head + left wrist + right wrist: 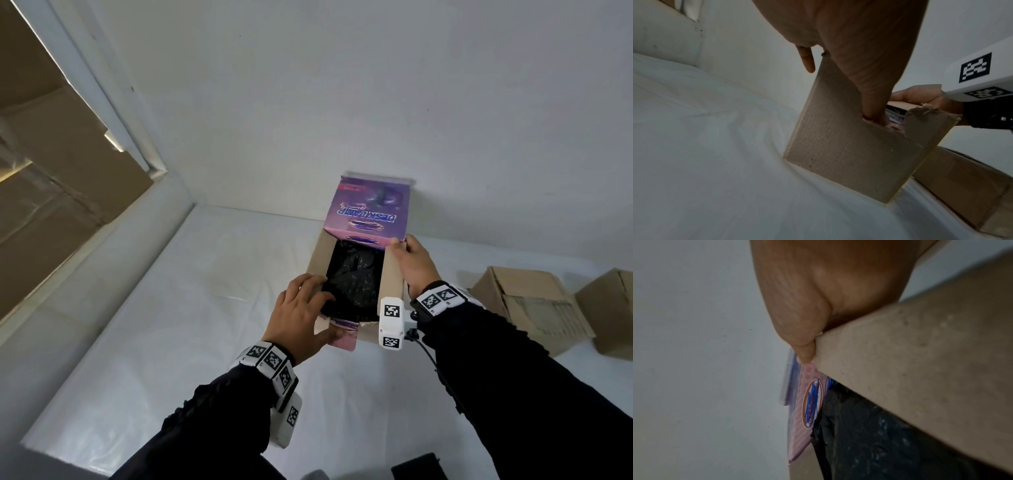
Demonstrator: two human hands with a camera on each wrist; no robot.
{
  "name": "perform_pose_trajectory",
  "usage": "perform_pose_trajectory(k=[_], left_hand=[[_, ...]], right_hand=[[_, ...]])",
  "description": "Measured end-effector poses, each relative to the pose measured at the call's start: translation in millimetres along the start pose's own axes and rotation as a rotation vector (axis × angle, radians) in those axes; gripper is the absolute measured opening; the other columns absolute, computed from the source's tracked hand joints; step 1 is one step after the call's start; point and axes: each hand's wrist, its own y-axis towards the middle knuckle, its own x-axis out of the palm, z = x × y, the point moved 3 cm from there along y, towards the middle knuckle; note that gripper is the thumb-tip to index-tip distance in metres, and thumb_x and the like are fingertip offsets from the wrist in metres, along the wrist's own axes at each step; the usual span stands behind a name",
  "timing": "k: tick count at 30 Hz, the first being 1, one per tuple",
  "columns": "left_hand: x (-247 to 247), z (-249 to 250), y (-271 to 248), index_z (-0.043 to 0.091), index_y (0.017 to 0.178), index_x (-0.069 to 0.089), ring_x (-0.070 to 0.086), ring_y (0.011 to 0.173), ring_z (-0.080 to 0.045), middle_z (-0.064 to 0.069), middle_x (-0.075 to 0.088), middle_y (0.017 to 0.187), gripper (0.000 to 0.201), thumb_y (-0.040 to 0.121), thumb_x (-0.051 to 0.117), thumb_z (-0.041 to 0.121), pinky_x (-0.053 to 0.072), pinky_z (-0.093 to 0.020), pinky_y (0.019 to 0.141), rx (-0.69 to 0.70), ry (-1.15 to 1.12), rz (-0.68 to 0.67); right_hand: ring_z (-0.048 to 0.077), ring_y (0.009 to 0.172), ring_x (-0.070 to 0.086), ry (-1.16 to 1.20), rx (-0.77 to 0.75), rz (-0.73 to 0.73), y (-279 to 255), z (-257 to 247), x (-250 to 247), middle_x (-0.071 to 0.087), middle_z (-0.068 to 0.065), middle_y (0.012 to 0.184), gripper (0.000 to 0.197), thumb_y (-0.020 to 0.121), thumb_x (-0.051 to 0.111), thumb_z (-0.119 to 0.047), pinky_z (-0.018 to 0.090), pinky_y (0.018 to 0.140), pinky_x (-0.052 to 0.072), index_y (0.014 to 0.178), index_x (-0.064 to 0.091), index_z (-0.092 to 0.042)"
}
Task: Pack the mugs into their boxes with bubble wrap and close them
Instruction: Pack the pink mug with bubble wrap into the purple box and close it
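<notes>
A cardboard box [317,260] stands open on the white sheet near the back wall, its purple printed lid [368,212] raised behind it. Black bubble wrap [356,281] fills the inside; no mug shows. My left hand [301,308] holds the near-left corner, fingers lying on the wrap and thumb [869,89] down in a torn notch of the near wall [849,146]. My right hand [416,263] pinches the far end of the right side flap [392,277]. The right wrist view shows that flap [920,361] above the wrap [879,443], beside the lid [812,402].
Two closed brown cardboard boxes [527,305] [613,308] sit to the right on the sheet-covered surface [171,325]; the nearer one [962,186] lies close behind the open box. Large cardboard [51,171] leans beyond the frame at left. A dark object [419,467] lies at the bottom edge.
</notes>
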Motion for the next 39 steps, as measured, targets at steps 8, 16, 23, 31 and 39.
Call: perform_pose_trajectory(k=[8, 16, 23, 31, 39], left_hand=[[-2, 3, 4, 0.027, 0.117, 0.057, 0.03, 0.132, -0.018, 0.005, 0.047, 0.137, 0.054, 0.068, 0.069, 0.048, 0.041, -0.036, 0.093, -0.015, -0.081, -0.022], [-13, -1, 1, 0.026, 0.118, 0.056, 0.05, 0.107, -0.02, 0.007, 0.059, 0.117, 0.056, 0.068, 0.074, 0.041, 0.039, -0.033, 0.081, -0.005, -0.15, 0.067], [-24, -5, -8, 0.026, 0.09, 0.06, 0.058, 0.088, -0.012, 0.016, 0.065, 0.088, 0.028, 0.079, 0.063, 0.052, 0.047, -0.037, 0.078, -0.103, -0.389, 0.268], [-30, -17, -5, 0.034, 0.112, 0.051, 0.063, 0.079, 0.0, 0.015, 0.066, 0.089, 0.03, 0.088, 0.066, 0.023, 0.049, -0.023, 0.072, -0.294, -0.591, 0.276], [-30, -20, 1, 0.026, 0.097, 0.07, 0.062, 0.073, -0.004, 0.012, 0.068, 0.09, 0.018, 0.085, 0.067, 0.012, 0.053, -0.029, 0.072, -0.26, -0.512, 0.304]], right_hand=[[0.025, 0.087, 0.065, -0.172, -0.13, 0.277, -8, -8, -22, 0.072, 0.006, 0.101, 0.015, 0.094, 0.059, -0.021, 0.027, 0.076, 0.044, 0.099, 0.072, -0.015], [0.017, 0.102, 0.059, 0.026, -0.223, 0.068, -77, -8, -23, 0.066, 0.001, 0.114, 0.037, 0.087, 0.041, -0.007, 0.03, 0.084, 0.049, 0.104, 0.072, -0.02], [0.01, 0.075, 0.058, 0.119, -0.324, 0.068, -126, 0, -26, 0.065, 0.005, 0.085, 0.04, 0.084, 0.043, -0.034, 0.014, 0.066, 0.041, 0.112, 0.067, -0.02], [0.006, 0.072, 0.061, -0.166, -0.486, 0.178, -146, 16, -27, 0.068, -0.008, 0.08, 0.01, 0.087, 0.071, -0.015, 0.016, 0.067, 0.046, 0.094, 0.068, -0.021], [0.003, 0.082, 0.067, -0.253, -0.56, 0.149, -149, 11, -31, 0.071, -0.01, 0.09, 0.012, 0.088, 0.069, -0.006, 0.015, 0.077, 0.051, 0.097, 0.071, -0.013]])
